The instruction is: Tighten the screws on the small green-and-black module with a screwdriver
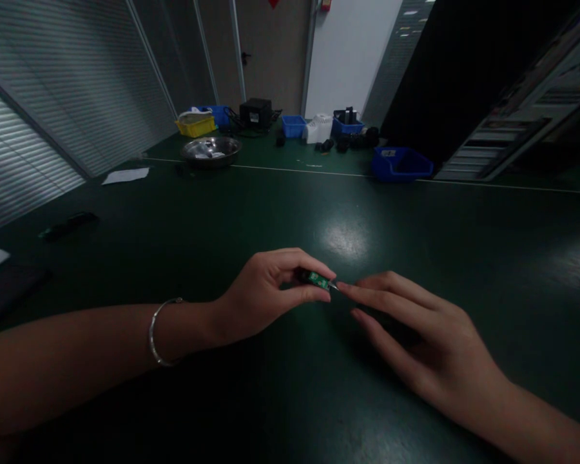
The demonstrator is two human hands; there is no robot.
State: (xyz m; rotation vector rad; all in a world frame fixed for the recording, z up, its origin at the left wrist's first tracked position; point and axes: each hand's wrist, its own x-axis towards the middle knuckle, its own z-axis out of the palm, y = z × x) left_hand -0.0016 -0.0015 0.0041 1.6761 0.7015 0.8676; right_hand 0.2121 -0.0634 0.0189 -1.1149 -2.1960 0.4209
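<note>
Device [318, 279], left fingers [314, 261] pinching, right fingers [391, 300] parted, seemingly empty, glossy table [251, 219], pale wall [350, 61]

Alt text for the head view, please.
The left hand pinches a small green rectangular piece, the silver bit at its end apparently touched by the right hand, over a dark green tabletop. Behind stand a round silver metal bowl and a blue plastic bin.

The scene is dim, with light striping the blinds [17, 158] at left. A hazy glare (whitish, soft-edged) lies on the bench [251, 212], shadow gathers under the right hand [435, 338], the far right is nearly black, and fine detail blurs.
</note>
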